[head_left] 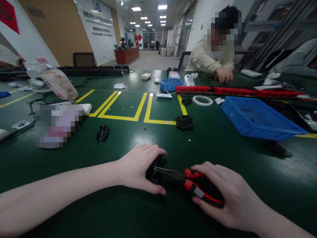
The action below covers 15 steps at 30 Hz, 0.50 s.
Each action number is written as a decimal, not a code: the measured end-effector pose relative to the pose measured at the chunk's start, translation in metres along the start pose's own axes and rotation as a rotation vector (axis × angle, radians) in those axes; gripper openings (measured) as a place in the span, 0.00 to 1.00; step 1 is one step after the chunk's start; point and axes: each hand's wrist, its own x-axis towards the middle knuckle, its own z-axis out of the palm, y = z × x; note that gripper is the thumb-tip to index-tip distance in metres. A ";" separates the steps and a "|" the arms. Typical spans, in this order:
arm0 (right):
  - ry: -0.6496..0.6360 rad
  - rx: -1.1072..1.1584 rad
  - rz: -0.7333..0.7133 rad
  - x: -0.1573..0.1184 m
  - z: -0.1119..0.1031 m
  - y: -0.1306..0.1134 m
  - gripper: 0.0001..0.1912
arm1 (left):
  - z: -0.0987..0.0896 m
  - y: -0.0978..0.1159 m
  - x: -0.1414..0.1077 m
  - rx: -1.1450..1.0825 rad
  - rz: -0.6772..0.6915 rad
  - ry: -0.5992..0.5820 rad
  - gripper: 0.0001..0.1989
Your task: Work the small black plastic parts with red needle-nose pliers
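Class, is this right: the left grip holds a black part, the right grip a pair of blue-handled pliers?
Not quite: in the head view, the pliers have red and black handles, not blue. The left grip does hold a black part, the right grip the pliers.

Left hand (138, 168) on the near side of the green counter (99, 215), fingers and thumb around a small black part (152, 172). Right fingers wrapped on red-and-black pliers (189, 185), tips at that part. Crumpled black piece (102, 133) beyond the left fingers, leftward; yellow tape (119, 117) farther out. Blue tray (260, 115) beyond the right fingers, rightward. Well past them, a co-worker's hands (224, 75) near a red strip (247, 92).
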 end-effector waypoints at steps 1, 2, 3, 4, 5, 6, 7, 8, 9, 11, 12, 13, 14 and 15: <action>0.002 0.000 -0.005 0.000 0.000 0.000 0.23 | 0.000 0.000 0.000 -0.002 0.000 -0.002 0.41; 0.005 -0.001 -0.009 0.000 0.000 0.001 0.23 | 0.000 0.000 0.000 -0.002 0.002 0.000 0.40; 0.009 -0.003 -0.014 0.001 0.000 0.001 0.23 | 0.000 -0.001 0.000 -0.002 0.009 0.006 0.39; 0.013 -0.006 -0.019 0.001 0.000 0.002 0.23 | 0.000 -0.001 0.000 0.001 0.019 0.010 0.39; 0.018 -0.009 -0.026 0.001 0.000 0.002 0.23 | 0.000 -0.002 0.000 0.007 0.027 0.015 0.38; 0.023 -0.012 -0.037 0.002 0.000 0.003 0.24 | 0.000 -0.002 0.000 0.011 0.034 0.016 0.38; 0.026 -0.014 -0.050 0.002 0.000 0.003 0.24 | 0.001 -0.003 0.001 0.014 0.040 0.015 0.37; 0.029 -0.015 -0.056 0.003 -0.001 0.003 0.24 | 0.001 -0.003 0.001 0.016 0.042 0.012 0.37; 0.030 -0.015 -0.054 0.003 -0.001 0.004 0.24 | 0.001 -0.004 0.001 0.019 0.040 0.005 0.37; 0.030 -0.011 -0.046 0.003 -0.001 0.003 0.24 | 0.001 -0.004 0.002 0.026 0.030 -0.009 0.37; 0.030 -0.008 -0.040 0.004 -0.002 0.003 0.24 | 0.001 -0.005 0.003 0.032 0.026 -0.016 0.38; 0.030 -0.004 -0.031 0.003 -0.002 0.002 0.24 | 0.001 -0.004 0.003 0.036 0.019 -0.023 0.38; 0.032 0.000 -0.022 0.003 -0.003 0.001 0.25 | 0.000 -0.004 0.004 0.038 0.013 -0.029 0.38; 0.036 0.005 -0.013 0.004 -0.003 0.001 0.24 | 0.000 -0.004 0.004 0.037 0.009 -0.037 0.38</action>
